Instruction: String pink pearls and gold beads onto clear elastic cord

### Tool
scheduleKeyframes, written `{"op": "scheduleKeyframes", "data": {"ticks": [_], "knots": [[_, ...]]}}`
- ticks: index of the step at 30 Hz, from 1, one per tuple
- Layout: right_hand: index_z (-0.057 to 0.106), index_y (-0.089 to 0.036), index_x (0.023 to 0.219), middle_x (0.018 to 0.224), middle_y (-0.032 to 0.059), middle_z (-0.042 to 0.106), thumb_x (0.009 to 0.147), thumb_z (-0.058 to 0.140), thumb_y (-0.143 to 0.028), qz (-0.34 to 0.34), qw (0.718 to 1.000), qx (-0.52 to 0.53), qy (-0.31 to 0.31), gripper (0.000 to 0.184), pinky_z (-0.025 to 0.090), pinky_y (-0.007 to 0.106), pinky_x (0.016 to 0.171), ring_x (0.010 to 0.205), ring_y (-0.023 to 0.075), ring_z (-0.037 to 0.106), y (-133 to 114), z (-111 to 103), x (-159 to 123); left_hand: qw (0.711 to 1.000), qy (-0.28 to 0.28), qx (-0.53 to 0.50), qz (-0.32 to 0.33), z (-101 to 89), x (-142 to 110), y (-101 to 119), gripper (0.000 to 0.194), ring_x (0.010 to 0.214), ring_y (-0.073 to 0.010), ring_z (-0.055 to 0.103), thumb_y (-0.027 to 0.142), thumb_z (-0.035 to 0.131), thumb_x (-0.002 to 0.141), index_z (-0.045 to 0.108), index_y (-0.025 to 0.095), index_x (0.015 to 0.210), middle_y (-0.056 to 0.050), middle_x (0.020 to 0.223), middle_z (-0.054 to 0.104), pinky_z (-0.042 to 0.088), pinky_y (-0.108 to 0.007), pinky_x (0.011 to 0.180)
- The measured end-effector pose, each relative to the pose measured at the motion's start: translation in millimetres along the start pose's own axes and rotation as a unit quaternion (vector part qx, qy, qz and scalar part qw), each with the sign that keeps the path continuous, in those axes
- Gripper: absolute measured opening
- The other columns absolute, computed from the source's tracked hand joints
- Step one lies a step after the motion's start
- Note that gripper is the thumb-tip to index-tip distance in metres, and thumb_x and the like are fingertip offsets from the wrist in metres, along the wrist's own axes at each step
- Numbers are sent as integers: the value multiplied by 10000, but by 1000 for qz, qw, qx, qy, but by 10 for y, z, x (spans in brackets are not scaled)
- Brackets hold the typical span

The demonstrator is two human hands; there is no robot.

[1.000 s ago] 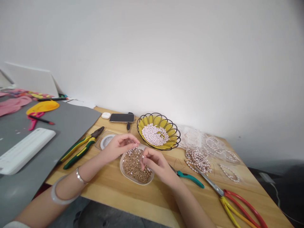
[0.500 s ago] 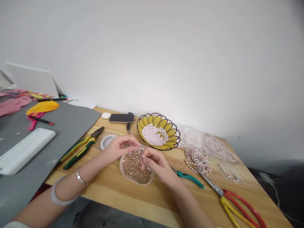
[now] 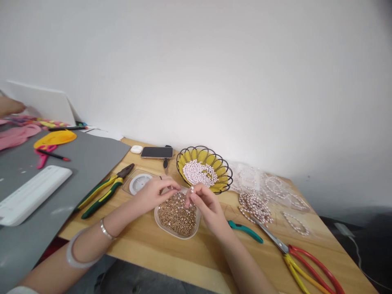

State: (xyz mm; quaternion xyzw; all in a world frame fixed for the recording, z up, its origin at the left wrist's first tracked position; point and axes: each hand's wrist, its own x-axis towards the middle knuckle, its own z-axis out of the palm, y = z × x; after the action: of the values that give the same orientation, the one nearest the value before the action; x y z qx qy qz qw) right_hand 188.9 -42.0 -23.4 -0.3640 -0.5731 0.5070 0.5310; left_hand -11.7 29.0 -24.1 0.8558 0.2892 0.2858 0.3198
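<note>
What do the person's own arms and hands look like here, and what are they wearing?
Both forearms are bare, with no gloves. The left hand has two bangles on its wrist: a thin silver metal bangle and, farther up, a thick translucent pale bangle. A sliver of white sleeve shows at the bottom left corner. The right hand wears nothing visible.

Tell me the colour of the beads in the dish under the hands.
Golden brown beads, seen best in the head view.

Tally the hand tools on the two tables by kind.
Pliers: 2, green-yellow pliers and teal-handled pliers
Scissors: 2, red-yellow scissors and pink scissors
Total: 4
</note>
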Motion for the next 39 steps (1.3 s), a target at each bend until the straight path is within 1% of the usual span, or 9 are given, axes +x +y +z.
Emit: {"op": "scheduleKeyframes", "data": {"ticks": [4,8,16,20,28,31,34,37,39], "knots": [[539,-222,799,670,-11,604,958,600,-447,-7,1000,8,26,282,424,307,684,651,166,543,11,-15,6,987,-78,125,68,106,-10,-68,224,1040,-250,569,121,517,963,717,197,1029,-81,1042,707,447,-390,917],[543,-219,811,661,-12,609,950,610,-454,-2,1000,7,22,281,431,308,681,644,164,545,21,-6,2,975,-94,185,83,173,-21,-133,147,1032,-259,552,145,604,936,721,219,989,-64,1042,695,423,-403,921],[539,-219,783,657,-11,590,938,611,-480,2,1000,2,22,312,439,313,667,628,165,537,6,6,6,972,-125,183,79,152,-21,-66,90,1053,-277,566,254,695,898,733,231,977,-66,1076,685,413,-412,922],[544,-220,800,658,-12,592,938,613,-476,1,1000,3,18,298,438,315,667,631,166,536,11,4,5,970,-126,192,80,177,-32,-77,95,1069,-277,570,222,698,893,719,232,985,-64,1111,678,400,-412,928],[546,-218,800,655,-14,592,941,614,-470,-2,1000,9,17,297,436,312,664,631,166,540,6,1,7,973,-114,180,83,211,-48,-137,61,1001,-246,570,205,647,929,704,225,941,-51,1033,669,392,-373,884],[547,-218,802,646,-15,591,934,622,-476,0,1000,12,18,299,434,312,661,626,166,537,2,2,7,980,-109,145,79,196,-39,-119,53,1006,-242,574,216,654,927,706,214,929,-53,1019,672,396,-365,895],[542,-221,795,641,-16,592,920,629,-501,11,1000,15,21,319,440,312,659,617,166,532,-13,-2,7,994,-80,67,41,152,-15,-68,71,973,-231,588,238,652,923,701,199,888,-47,950,666,418,-345,875],[541,-216,771,646,-14,597,914,633,-501,33,999,20,5,332,449,308,669,625,163,536,-37,-3,1,996,-38,-76,-35,82,10,2,111,860,-193,595,271,641,907,672,183,848,-25,871,651,438,-313,802],[543,-209,758,650,-11,600,916,633,-487,54,998,28,-33,332,446,304,675,633,161,539,-53,3,-9,974,-13,-208,-88,35,21,42,147,786,-170,580,316,676,865,658,171,841,-18,830,643,442,-290,743]]}}
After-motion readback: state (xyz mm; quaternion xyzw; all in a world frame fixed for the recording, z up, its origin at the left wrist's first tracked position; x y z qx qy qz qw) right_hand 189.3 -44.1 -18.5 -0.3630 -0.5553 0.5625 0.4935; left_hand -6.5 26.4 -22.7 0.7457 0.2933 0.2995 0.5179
